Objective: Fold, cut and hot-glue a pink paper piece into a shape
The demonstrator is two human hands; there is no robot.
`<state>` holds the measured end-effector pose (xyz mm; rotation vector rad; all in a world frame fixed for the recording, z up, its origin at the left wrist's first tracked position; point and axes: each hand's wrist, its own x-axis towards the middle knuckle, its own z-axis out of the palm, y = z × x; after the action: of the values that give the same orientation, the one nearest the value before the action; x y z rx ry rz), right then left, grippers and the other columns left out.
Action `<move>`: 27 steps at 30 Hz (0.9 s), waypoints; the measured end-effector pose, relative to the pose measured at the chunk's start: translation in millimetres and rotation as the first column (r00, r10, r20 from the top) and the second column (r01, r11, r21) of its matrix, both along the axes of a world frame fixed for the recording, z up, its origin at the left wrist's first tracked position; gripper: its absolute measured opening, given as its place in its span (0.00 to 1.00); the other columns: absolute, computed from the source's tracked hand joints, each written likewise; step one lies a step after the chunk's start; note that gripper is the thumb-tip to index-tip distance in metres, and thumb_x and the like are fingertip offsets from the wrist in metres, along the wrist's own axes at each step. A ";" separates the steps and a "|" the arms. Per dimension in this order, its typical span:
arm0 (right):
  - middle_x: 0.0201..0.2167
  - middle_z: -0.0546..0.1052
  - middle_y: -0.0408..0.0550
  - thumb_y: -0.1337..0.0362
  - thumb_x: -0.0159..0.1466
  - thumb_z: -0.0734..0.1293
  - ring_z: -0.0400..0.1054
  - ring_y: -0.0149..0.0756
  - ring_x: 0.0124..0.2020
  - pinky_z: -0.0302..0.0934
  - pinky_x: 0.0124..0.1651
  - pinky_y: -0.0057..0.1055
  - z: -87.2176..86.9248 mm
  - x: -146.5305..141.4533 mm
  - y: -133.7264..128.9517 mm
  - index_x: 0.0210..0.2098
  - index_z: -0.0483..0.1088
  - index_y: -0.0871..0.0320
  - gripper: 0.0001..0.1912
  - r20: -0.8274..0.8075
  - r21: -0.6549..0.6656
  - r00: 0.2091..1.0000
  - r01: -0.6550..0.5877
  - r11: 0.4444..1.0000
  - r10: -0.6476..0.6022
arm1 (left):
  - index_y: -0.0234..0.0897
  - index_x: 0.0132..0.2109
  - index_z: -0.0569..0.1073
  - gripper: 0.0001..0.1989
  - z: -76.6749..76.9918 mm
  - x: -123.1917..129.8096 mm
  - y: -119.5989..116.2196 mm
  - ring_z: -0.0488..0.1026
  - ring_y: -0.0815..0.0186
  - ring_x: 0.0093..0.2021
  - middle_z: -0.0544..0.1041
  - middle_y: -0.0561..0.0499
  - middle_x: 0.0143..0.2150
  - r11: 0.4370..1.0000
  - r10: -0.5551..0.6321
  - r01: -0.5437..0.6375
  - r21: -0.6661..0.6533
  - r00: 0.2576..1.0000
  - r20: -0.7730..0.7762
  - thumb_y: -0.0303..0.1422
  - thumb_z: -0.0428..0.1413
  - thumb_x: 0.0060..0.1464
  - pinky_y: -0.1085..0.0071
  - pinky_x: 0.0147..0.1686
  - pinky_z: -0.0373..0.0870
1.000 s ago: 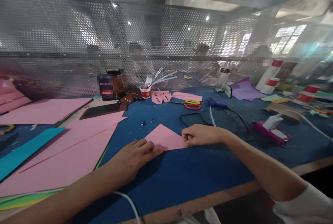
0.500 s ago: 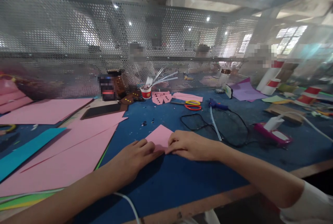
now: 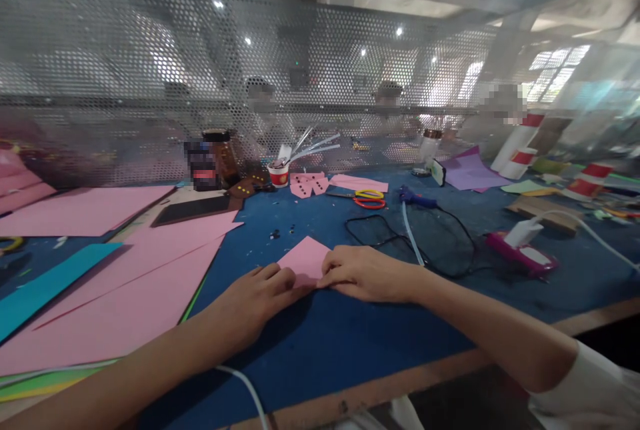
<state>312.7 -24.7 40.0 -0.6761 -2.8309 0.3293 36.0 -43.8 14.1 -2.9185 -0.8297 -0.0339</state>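
A small pink paper (image 3: 306, 260) lies on the blue table top (image 3: 320, 350), one corner pointing away from me. At its left edge my left hand (image 3: 267, 290) presses with curled fingers and the thumb along the near edge. My right hand (image 3: 357, 273) pinches the near right part of the same paper, fingers bent together. Both thumbs almost meet at the near edge. My fingers hide the paper's side corners.
Large pink sheets (image 3: 125, 303) and a blue strip (image 3: 55, 287) lie left. Scissors (image 3: 369, 199), a blue glue gun (image 3: 417, 199) with black cable and a magenta power strip (image 3: 523, 255) lie beyond and right. A perforated screen (image 3: 320, 50) stands behind.
The view has shifted slightly. My right thumb and fingers have slid a little to the left along the paper's near edge; my left hand stays on the paper.
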 end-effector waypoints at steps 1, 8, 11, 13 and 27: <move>0.48 0.76 0.50 0.69 0.69 0.63 0.69 0.38 0.49 0.62 0.53 0.33 1.7 0.7 -0.4 0.50 0.76 0.55 0.14 0.003 -0.003 1.000 -0.004 1.000 0.004 | 0.48 0.67 0.58 0.37 0.0 -0.1 0.2 0.65 0.58 0.45 0.70 0.47 0.48 1.000 -0.001 0.001 0.002 1.000 0.001 0.14 0.47 0.54 0.63 0.45 0.65; 0.50 0.76 0.49 0.68 0.69 0.63 0.68 0.38 0.51 0.61 0.52 0.32 8.2 6.4 -1.7 0.50 0.77 0.55 0.14 0.054 -0.013 0.998 -0.015 1.000 0.015 | 0.49 0.68 0.57 0.37 0.6 -0.4 0.3 0.65 0.58 0.45 0.70 0.47 0.48 1.000 -0.001 0.001 -0.003 1.000 -0.001 0.15 0.48 0.55 0.63 0.45 0.64; 0.50 0.76 0.48 0.68 0.69 0.63 0.68 0.38 0.51 0.60 0.52 0.32 9.6 8.4 -1.3 0.50 0.77 0.53 0.13 0.048 -0.031 0.999 -0.007 1.000 0.008 | 0.48 0.68 0.57 0.37 1.0 -0.2 -0.3 0.65 0.58 0.45 0.70 0.47 0.48 1.000 -0.003 0.003 -0.006 1.000 0.004 0.15 0.48 0.55 0.64 0.45 0.64; 0.49 0.76 0.48 0.68 0.69 0.63 0.68 0.37 0.51 0.60 0.53 0.32 10.5 9.6 -0.7 0.49 0.77 0.53 0.13 0.043 -0.056 0.999 0.005 0.998 -0.003 | 0.48 0.68 0.57 0.36 1.1 -0.3 -0.3 0.65 0.59 0.45 0.70 0.47 0.49 1.000 -0.007 0.007 -0.011 1.000 0.008 0.15 0.47 0.55 0.64 0.45 0.64; 0.37 0.74 0.45 0.62 0.63 0.70 0.67 0.34 0.39 0.58 0.42 0.28 -14.2 -3.1 13.1 0.39 0.74 0.57 0.07 -0.100 -0.256 0.957 0.239 0.937 -0.272 | 0.49 0.69 0.55 0.41 1.0 0.4 1.4 0.66 0.59 0.45 0.70 0.47 0.48 1.000 -0.015 0.016 0.014 1.000 -0.003 0.13 0.48 0.51 0.64 0.45 0.66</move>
<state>309.6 -11.6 25.8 -1.0192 -2.5575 0.6533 36.4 -42.5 15.1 -2.9111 -0.8031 -0.0360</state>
